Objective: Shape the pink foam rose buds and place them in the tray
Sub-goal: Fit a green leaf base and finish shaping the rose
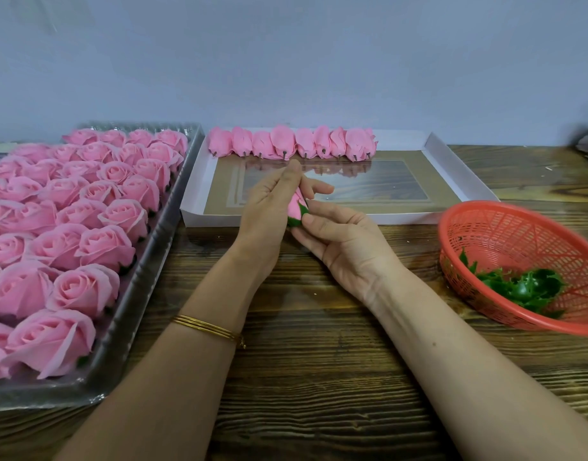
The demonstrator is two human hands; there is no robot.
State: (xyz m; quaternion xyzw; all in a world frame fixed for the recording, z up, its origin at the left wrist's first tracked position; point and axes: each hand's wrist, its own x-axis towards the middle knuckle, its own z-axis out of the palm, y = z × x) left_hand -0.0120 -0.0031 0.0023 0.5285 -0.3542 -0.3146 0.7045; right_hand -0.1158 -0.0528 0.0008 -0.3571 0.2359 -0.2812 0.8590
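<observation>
A pink foam rose bud (296, 207) with a green sepal base sits between both hands over the table's middle. My left hand (269, 211) wraps around it, fingers curled over the petals. My right hand (339, 237) pinches the green base with thumb and fingertips. Behind the hands lies a white cardboard tray (452, 168) with a row of several shaped pink buds (291, 143) along its far edge, stems pointing toward me. Most of the held bud is hidden by my fingers.
A clear plastic tray (146, 277) packed with several open pink roses (69, 227) fills the left side. A red mesh basket (505, 234) holding green sepals (525, 287) sits at the right. The wooden table (302, 377) meets a grey wall behind.
</observation>
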